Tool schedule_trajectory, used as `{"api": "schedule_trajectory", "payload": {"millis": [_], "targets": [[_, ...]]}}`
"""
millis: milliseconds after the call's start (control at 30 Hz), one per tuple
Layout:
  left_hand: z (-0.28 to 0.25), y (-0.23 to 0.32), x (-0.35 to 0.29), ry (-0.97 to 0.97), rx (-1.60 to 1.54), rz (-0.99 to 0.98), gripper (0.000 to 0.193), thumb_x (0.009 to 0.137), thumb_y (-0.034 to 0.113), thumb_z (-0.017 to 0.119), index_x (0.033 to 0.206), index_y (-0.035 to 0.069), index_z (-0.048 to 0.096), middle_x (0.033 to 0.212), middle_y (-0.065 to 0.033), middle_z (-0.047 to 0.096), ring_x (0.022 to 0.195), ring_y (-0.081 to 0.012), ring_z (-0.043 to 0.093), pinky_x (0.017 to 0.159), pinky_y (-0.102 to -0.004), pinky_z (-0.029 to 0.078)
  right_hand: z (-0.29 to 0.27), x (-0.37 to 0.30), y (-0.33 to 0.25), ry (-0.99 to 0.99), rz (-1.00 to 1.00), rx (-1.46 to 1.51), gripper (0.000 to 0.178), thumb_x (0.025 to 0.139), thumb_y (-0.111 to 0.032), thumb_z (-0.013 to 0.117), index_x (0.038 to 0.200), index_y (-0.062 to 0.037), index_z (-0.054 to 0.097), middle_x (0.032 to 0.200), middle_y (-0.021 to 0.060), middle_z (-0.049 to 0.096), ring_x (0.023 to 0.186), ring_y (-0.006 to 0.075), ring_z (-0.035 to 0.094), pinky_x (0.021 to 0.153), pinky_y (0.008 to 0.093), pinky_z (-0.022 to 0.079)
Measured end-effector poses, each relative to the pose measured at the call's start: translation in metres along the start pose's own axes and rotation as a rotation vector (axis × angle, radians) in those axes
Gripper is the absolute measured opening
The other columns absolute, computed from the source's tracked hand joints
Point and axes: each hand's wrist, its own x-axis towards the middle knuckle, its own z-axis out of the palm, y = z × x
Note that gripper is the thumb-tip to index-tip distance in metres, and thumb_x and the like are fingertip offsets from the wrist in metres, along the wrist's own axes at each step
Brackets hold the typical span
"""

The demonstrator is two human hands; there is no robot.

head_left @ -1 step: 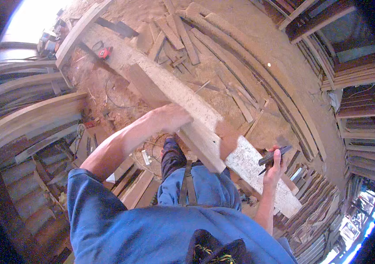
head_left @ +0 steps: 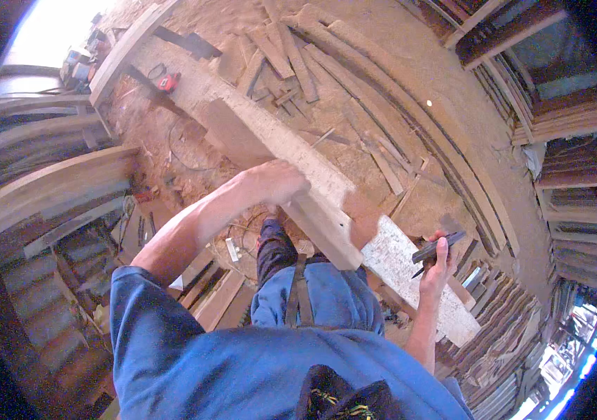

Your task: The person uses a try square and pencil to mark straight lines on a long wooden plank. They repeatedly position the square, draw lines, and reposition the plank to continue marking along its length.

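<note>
The left hand (head_left: 281,180) lies across the middle of a long, straight-edged brown wooden board (head_left: 316,227), its fingers folded over the board and grasping it; the fingertips are hidden, so how hard they press cannot be told. The board slants from far left to near right, along the near side of a long, pale, speckled wooden plank (head_left: 312,162), its near end just in front of the blue trousers (head_left: 344,294).

The board should be stiff and fairly heavy for 1 hand, with little risk of slipping if its surface is as dry as it looks, and hard to break. A good hold would be across its 2 long edges near mid-length, where the weight should balance.

It looks plain and squared, darker brown at the far part and paler towards the near end, with 1 small dark spot there.

On the right, the right hand (head_left: 438,264) is raised over the plank's near part, its fingers clenched around a black, narrow, block-shaped tool (head_left: 435,247); a thin dark point (head_left: 418,273) sticks out below.
</note>
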Motion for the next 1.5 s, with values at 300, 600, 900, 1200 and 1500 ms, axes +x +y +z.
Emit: {"api": "schedule_trajectory", "payload": {"millis": [300,600,900,1200,1500], "targets": [[0.027,-0.017,0.023,0.277,0.179,0.013,0.099,0.062,0.034,0.094,0.149,0.019,0.05,0.142,-0.0068,0.058,0.137,-0.0299,0.051,0.123,-0.0526,0.03,0.007,-0.004,-0.011,-0.069,-0.056,0.037,0.039,0.099,-0.033,0.072,0.124,-0.003,0.068,0.111,0.0042,0.07,0.102,0.0154,0.064,0.093,0.0316,0.05],[-0.02,-0.028,0.01,0.157,0.206,-0.158,0.08,0.064,0.039,0.091,0.136,0.017,0.062,0.127,-0.0094,0.066,0.128,-0.0306,0.058,0.113,-0.0489,0.04,0.011,0.004,-0.007,-0.117,-0.05,-0.018,0.038,0.1,-0.036,0.069,0.122,-0.0044,0.069,0.107,0.0038,0.068,0.099,0.0115,0.06,0.088,0.0275,0.047],[-0.034,-0.021,-0.041,0.564,0.199,0.001,0.036,0.074,0.016,0.076,0.109,0.012,0.07,0.119,-0.0046,0.065,0.122,-0.0257,0.06,0.107,-0.0427,0.046,0.005,0.001,-0.011,-0.124,-0.034,0.086,0.04,0.099,-0.033,0.07,0.126,-0.0028,0.067,0.11,0.005,0.071,0.104,0.0157,0.064,0.096,0.0308,0.048],[0.065,-0.035,-0.059,0.851,0.344,0.016,0.017,0.079,0.017,0.066,0.095,0.013,0.067,0.114,-0.0037,0.063,0.119,-0.0263,0.059,0.107,-0.044,0.047,0.027,-0.007,-0.04,-0.261,-0.146,-0.158,0.037,0.096,-0.031,0.076,0.121,-0.0053,0.069,0.103,-0.0001,0.067,0.092,0.0112,0.06,0.085,0.0276,0.048],[0.064,0.063,-0.067,0.869,-0.413,-0.113,0.079,0.07,0.042,0.09,0.136,0.011,0.061,0.141,-0.0143,0.058,0.133,-0.0362,0.053,0.114,-0.0501,0.042,0.101,-0.042,-0.075,-0.921,-0.201,-0.524,0.051,0.083,-0.033,0.087,0.121,-0.0047,0.069,0.1,0.0054,0.07,0.089,0.0181,0.065,0.08,0.0314,0.052]]}}
